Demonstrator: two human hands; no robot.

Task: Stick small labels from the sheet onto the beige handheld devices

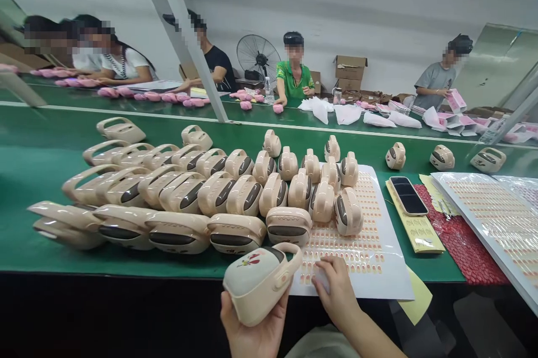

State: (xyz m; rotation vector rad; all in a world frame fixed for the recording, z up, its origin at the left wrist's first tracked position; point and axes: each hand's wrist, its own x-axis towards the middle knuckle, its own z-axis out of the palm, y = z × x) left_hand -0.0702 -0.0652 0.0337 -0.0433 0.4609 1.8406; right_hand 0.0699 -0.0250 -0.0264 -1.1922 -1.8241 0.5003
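Note:
My left hand (pixel 258 327) grips a cream handled device (pixel 256 285) from below. Its handle leans to the right, and a red floral mark shows on its pale face, beside a dark panel. My right hand (pixel 339 293) is at the near edge of a white sticker sheet (pixel 353 285), which carries rows of small gold-orange labels. Thumb and bent fingers stand apart there, with no object I can make out between them. Beyond my hands, several more cream devices (pixel 179 232) stand in rows, some on the sheet.
Right of the sheet, a phone (pixel 407 195) lies on a yellow pad (pixel 424 237). Farther right are tweezers (pixel 444 208), red bubble wrap (pixel 471 251) and another sticker sheet (pixel 496 223). Across a metal frame (pixel 189 38), several people work at a green table with pink items (pixel 168 98).

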